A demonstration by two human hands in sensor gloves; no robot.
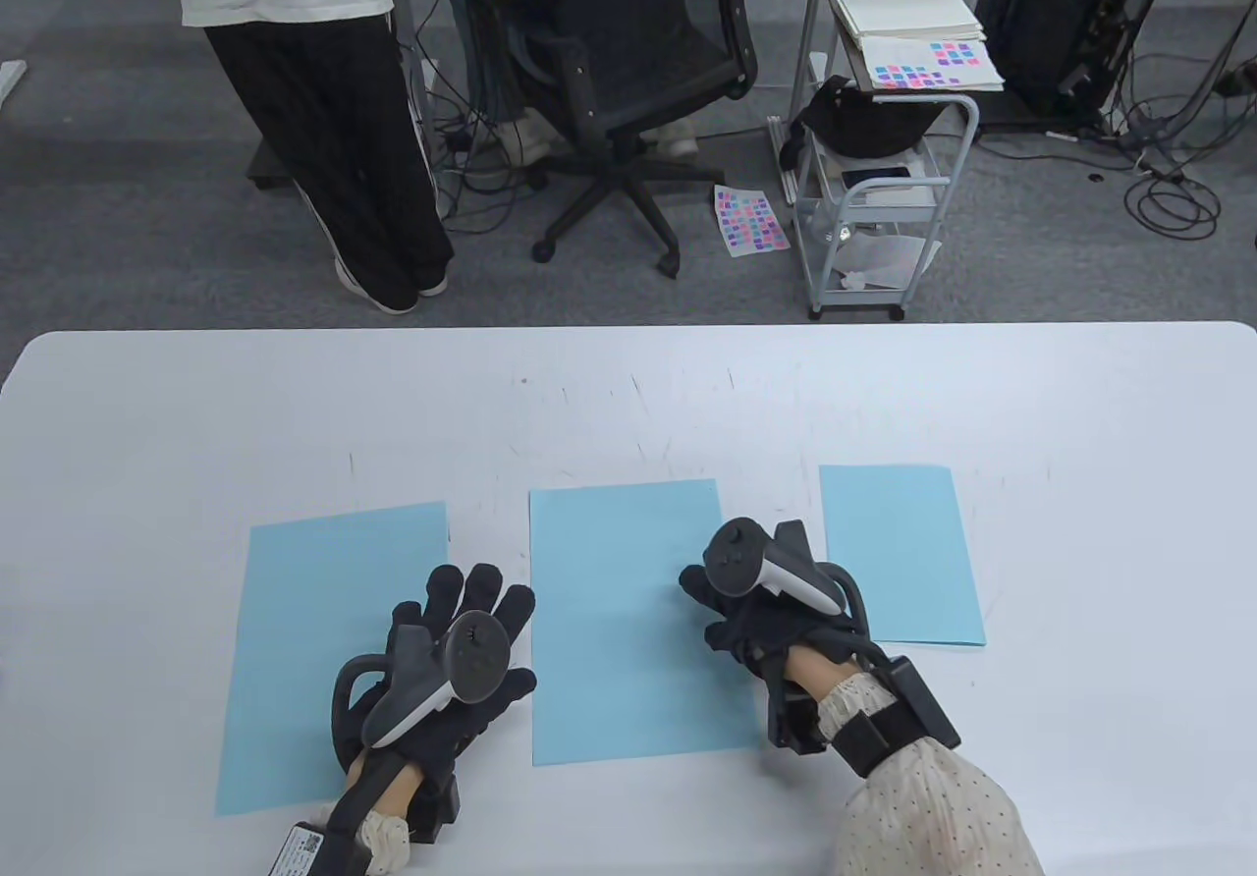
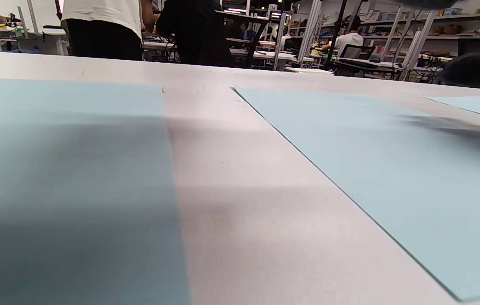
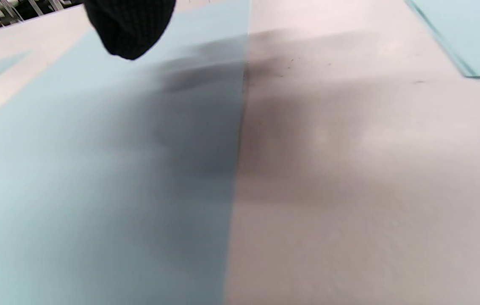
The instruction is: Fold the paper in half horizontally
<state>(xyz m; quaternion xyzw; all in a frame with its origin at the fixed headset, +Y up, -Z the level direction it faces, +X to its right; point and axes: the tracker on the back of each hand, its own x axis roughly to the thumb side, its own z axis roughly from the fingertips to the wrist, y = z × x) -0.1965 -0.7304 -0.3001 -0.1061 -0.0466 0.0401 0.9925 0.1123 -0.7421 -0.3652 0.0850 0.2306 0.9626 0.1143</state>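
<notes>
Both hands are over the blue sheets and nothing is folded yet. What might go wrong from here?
1. The middle sheet lies loose on the smooth table; it may slide while being lifted.
2. The left hand spans the left sheet and the gap, so it may drag the wrong sheet.
3. The right hand sits only on the middle sheet's right edge; the fold may skew.

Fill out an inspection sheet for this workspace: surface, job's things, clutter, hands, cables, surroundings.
Surface: white table, scuffed with dark marks.
Job's things: three light blue sheets lying flat and unfolded: left sheet, middle sheet, right sheet.
Clutter: nothing seen on the table besides the sheets.
Hands: left hand with fingers spread, over the left sheet's right edge; right hand over the middle sheet's right edge, fingers curled; contact cannot be told.
Cables: loose cables on the floor beyond the table.
Surroundings: office chair, standing person, white cart with papers.
</notes>
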